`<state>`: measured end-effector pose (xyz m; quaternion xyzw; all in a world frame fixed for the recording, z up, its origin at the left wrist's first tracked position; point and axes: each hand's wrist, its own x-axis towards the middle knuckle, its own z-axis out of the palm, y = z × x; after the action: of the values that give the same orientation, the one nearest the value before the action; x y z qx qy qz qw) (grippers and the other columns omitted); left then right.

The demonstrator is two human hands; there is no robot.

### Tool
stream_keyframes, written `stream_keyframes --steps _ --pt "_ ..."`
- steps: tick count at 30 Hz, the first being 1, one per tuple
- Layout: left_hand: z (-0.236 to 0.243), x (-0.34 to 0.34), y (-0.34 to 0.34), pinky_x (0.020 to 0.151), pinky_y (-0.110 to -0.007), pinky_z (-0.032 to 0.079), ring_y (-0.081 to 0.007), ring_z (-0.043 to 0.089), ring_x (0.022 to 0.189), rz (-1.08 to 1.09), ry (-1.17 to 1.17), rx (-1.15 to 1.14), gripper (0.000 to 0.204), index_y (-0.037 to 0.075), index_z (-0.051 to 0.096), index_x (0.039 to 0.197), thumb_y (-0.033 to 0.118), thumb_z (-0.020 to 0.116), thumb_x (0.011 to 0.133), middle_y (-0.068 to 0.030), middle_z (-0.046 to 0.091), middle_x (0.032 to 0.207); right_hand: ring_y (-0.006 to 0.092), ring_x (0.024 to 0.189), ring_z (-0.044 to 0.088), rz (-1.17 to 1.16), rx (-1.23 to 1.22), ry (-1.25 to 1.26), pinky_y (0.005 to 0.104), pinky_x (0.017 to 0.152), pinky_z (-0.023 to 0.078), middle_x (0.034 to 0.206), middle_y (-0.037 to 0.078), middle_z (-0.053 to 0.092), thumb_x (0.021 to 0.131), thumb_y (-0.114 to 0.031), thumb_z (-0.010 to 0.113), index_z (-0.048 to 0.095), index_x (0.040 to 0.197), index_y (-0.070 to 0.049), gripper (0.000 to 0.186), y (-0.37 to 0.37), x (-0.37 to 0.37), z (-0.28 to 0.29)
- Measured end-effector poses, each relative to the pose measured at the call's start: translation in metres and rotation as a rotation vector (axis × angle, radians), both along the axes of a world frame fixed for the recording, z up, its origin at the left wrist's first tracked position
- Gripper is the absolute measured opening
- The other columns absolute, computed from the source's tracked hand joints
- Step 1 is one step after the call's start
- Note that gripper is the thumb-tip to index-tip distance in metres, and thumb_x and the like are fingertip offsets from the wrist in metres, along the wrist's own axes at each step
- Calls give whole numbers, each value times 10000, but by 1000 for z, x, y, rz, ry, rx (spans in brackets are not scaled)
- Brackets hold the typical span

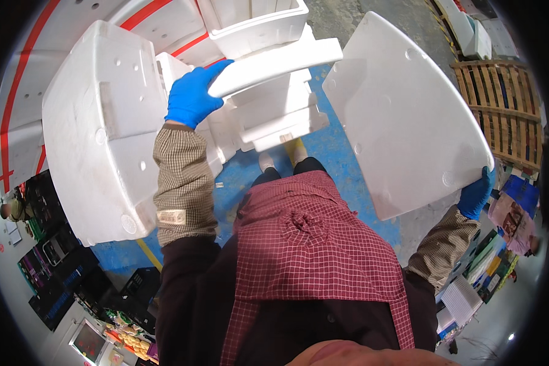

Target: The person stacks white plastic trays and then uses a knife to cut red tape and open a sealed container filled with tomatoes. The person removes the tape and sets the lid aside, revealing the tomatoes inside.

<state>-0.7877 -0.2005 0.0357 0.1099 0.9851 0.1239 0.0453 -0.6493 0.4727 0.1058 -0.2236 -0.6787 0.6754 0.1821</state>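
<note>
My left hand (192, 94), in a blue glove, is closed around the left end of a long white foam lid (274, 66), seen mostly edge-on. That lid is over a stack of white foam boxes (277, 116) in front of my feet. At the right, my gloved right hand (476, 192) grips the lower right corner of a large flat white foam panel (409, 116) with small round marks. The panel is tilted, and some of my right fingers are hidden behind it. Left of my left arm stands a large white foam box (73, 140), its surface scuffed.
An open white foam box (256, 27) is beyond the stack. Foam boxes with red tape (27, 73) line the far left. Wooden pallets (500, 113) are at the right. Dark crates (64, 268) stand lower left. Other people (18, 210) are at the edges. The floor (341, 155) is blue-painted.
</note>
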Motion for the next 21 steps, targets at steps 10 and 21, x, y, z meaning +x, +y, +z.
stream_keyframes --steps 10,21 --pt "-105 -101 -4 1077 -414 509 -346 629 1245 23 -553 53 964 250 462 1536 99 795 644 -183 632 1377 283 1251 555 197 -97 -69 450 1095 423 1320 143 605 858 -329 731 571 1373 -32 615 71 -117 -78" --pt "-273 -128 98 1200 -729 121 -406 189 1545 415 -497 -399 862 401 384 1540 105 732 809 -92 276 1660 286 1204 606 80 -139 -361 437 1069 473 1280 152 643 853 -319 728 557 1379 -20 629 147 -216 -148"
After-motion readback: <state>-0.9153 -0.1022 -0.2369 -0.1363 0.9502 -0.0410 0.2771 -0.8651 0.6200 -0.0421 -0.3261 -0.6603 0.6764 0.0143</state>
